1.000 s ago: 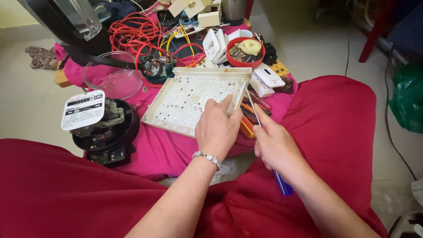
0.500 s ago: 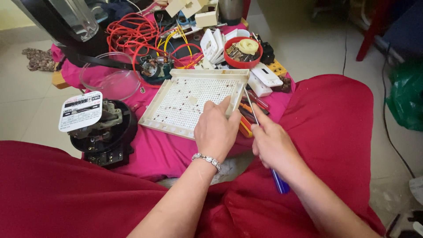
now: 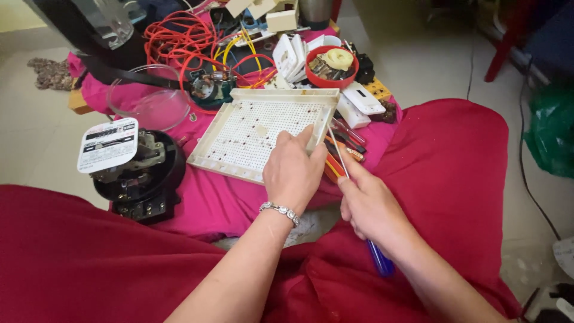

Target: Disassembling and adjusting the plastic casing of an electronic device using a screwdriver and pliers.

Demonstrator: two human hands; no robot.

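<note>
Head view shows a white, square perforated panel [image 3: 257,133] lying tilted on a pink cloth [image 3: 203,200]. The left hand [image 3: 293,170] grips the panel's near right corner, fingers curled over the rim. The right hand [image 3: 371,206] is clenched around a screwdriver [image 3: 338,149], its thin metal shaft reaching the panel's right edge, its blue handle poking out below the palm. Just beside the panel sit a black round meter [image 3: 140,173], a clear glass dome [image 3: 146,104], tangled red wire [image 3: 179,36] and a red bowl [image 3: 332,66].
</note>
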